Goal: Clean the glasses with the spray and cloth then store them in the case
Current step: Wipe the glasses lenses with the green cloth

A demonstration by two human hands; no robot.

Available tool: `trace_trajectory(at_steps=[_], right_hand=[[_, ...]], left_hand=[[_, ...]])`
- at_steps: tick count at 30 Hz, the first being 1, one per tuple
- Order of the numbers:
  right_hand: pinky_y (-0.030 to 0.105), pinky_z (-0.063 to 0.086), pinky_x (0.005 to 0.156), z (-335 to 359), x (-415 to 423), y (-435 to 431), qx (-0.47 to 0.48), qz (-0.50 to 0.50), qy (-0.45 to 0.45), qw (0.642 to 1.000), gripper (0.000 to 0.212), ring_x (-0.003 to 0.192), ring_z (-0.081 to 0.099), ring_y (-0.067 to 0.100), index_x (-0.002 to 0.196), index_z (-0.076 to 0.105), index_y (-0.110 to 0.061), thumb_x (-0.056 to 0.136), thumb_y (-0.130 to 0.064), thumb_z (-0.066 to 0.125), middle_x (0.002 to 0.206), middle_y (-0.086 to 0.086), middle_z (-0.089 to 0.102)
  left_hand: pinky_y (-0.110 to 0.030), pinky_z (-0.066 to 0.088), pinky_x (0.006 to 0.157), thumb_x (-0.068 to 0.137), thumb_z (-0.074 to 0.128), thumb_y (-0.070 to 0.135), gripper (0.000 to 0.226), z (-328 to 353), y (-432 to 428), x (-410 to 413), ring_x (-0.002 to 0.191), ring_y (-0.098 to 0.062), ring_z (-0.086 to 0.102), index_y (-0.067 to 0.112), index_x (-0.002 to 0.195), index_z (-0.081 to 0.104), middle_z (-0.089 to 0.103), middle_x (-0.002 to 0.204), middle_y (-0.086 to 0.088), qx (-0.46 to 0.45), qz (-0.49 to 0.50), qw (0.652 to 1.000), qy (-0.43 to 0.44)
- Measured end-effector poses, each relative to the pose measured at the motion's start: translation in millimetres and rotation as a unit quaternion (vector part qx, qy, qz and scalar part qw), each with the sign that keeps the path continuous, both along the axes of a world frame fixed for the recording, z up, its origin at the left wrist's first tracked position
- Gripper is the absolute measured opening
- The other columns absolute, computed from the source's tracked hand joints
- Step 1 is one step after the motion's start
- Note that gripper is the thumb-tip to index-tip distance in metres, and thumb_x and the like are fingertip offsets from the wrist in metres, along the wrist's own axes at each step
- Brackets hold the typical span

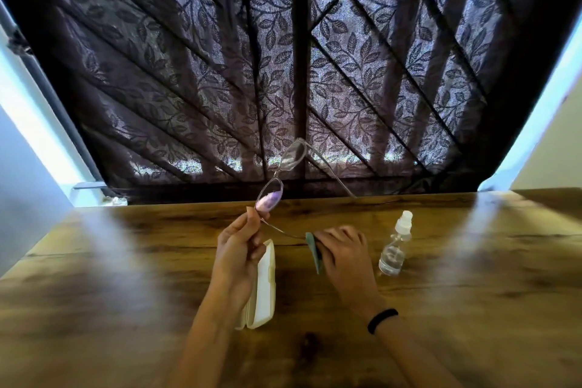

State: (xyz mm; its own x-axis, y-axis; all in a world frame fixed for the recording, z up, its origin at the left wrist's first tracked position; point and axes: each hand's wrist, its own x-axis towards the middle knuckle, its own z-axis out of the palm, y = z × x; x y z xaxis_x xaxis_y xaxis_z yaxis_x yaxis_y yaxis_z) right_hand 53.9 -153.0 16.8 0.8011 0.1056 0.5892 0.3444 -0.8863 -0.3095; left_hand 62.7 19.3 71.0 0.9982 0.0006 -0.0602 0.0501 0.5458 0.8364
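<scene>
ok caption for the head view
Left hand holds thin-framed glasses; right hand pinches teal cloth on one temple, beside white case and clear spray bottle.

The head camera is looking forward and down, hanging close over the table, facing the curtain at twelve o'clock.

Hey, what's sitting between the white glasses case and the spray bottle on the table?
In the head view, the right hand, holding the teal cloth against one temple of the glasses, lies between the case and the spray bottle.
</scene>
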Motion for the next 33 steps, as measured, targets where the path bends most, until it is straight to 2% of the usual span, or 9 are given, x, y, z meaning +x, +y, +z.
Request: trace_trajectory(at_steps=[5, 9, 11, 14, 17, 20, 25, 29, 33], right_hand=[[0.038, 0.047, 0.073, 1, 2, -3, 0.07, 0.011, 0.031, 0.997, 0.021, 0.087, 0.056, 0.022, 0.101, 0.066, -0.009, 0.081, -0.004, 0.064, 0.091, 0.005, 0.069], [0.026, 0.044, 0.076, 15, 4, 8, 0.153, 0.075, 0.067, 0.983, 0.018, 0.088, 0.047, 0.01, 0.101, 0.066, -0.007, 0.086, -0.004, 0.057, 0.094, 0.008, 0.067], [0.026, 0.045, 0.078, 22, 3, 17, 0.184, 0.102, 0.086, 0.974, 0.018, 0.087, 0.047, 0.008, 0.101, 0.065, -0.007, 0.087, -0.003, 0.056, 0.097, 0.008, 0.065], [0.029, 0.044, 0.077, 33, 3, 31, 0.207, 0.141, 0.088, 0.964, 0.017, 0.082, 0.053, 0.015, 0.1, 0.064, -0.008, 0.088, -0.005, 0.053, 0.093, 0.008, 0.066], [0.029, 0.044, 0.073, 38, 4, 37, 0.226, 0.157, 0.07, 0.959, 0.021, 0.082, 0.055, 0.019, 0.104, 0.064, -0.012, 0.087, -0.006, 0.053, 0.09, 0.007, 0.068], [0.032, 0.046, 0.073, 36, 2, 39, 0.211, 0.151, 0.041, 0.965, 0.022, 0.083, 0.056, 0.021, 0.105, 0.063, -0.01, 0.088, -0.007, 0.051, 0.093, 0.008, 0.069], [0.034, 0.045, 0.08, 24, 2, 32, 0.097, 0.124, 0.018, 0.987, 0.015, 0.083, 0.057, 0.021, 0.097, 0.064, -0.009, 0.089, -0.008, 0.051, 0.089, 0.008, 0.069], [0.034, 0.045, 0.084, -1, -8, 12, 0.052, 0.084, 0.042, 0.994, 0.022, 0.085, 0.059, 0.018, 0.103, 0.066, -0.011, 0.084, -0.003, 0.058, 0.09, 0.006, 0.07], [0.037, 0.051, 0.081, -16, -17, -9, 0.047, 0.052, 0.073, 0.995, 0.032, 0.09, 0.062, 0.02, 0.107, 0.065, -0.011, 0.078, 0.002, 0.065, 0.093, 0.006, 0.071]], left_hand=[[-0.012, 0.029, 0.034, 0.075, 0.059, 0.025, 0.017, 2, -1, 0, 0.044, -0.002, 0.039, 0.017, 0.07, 0.074, 0.063, 0.069, 0.008, 0.006, -0.001, 1.0, -0.001], [-0.012, 0.03, 0.034, 0.073, 0.061, 0.026, 0.016, 2, -8, -1, 0.045, -0.002, 0.04, 0.018, 0.071, 0.074, 0.061, 0.069, 0.006, 0.008, 0.006, 1.0, 0.004], [-0.012, 0.029, 0.035, 0.072, 0.062, 0.027, 0.016, 0, -14, -3, 0.044, -0.003, 0.039, 0.017, 0.072, 0.074, 0.056, 0.065, 0.006, 0.025, 0.014, 1.0, 0.011], [-0.011, 0.028, 0.035, 0.074, 0.06, 0.029, 0.018, -4, -25, -9, 0.042, -0.001, 0.04, 0.018, 0.07, 0.074, 0.052, 0.051, 0.011, 0.059, 0.007, 0.998, 0.003], [-0.011, 0.035, 0.037, 0.078, 0.057, 0.026, 0.02, -3, -29, -12, 0.044, 0.001, 0.048, 0.018, 0.07, 0.074, 0.058, 0.049, 0.011, 0.063, 0.008, 0.998, -0.006], [-0.011, 0.04, 0.041, 0.081, 0.056, 0.024, 0.019, -3, -27, -12, 0.048, 0.002, 0.054, 0.016, 0.076, 0.073, 0.062, 0.052, 0.011, 0.064, 0.011, 0.998, -0.012], [-0.01, 0.03, 0.037, 0.088, 0.053, 0.024, 0.025, -10, -25, -11, 0.042, 0.001, 0.041, 0.016, 0.076, 0.073, 0.05, 0.048, 0.013, 0.082, 0.029, 0.996, -0.001], [-0.012, 0.025, 0.036, 0.077, 0.059, 0.033, 0.021, -11, -16, -9, 0.043, -0.002, 0.035, 0.019, 0.07, 0.072, 0.055, 0.055, 0.012, 0.058, 0.034, 0.998, -0.008], [-0.012, 0.025, 0.038, 0.078, 0.058, 0.031, 0.02, -12, -16, -9, 0.05, -0.004, 0.032, 0.018, 0.075, 0.074, 0.051, 0.06, 0.009, 0.102, 0.021, 0.994, -0.025]])
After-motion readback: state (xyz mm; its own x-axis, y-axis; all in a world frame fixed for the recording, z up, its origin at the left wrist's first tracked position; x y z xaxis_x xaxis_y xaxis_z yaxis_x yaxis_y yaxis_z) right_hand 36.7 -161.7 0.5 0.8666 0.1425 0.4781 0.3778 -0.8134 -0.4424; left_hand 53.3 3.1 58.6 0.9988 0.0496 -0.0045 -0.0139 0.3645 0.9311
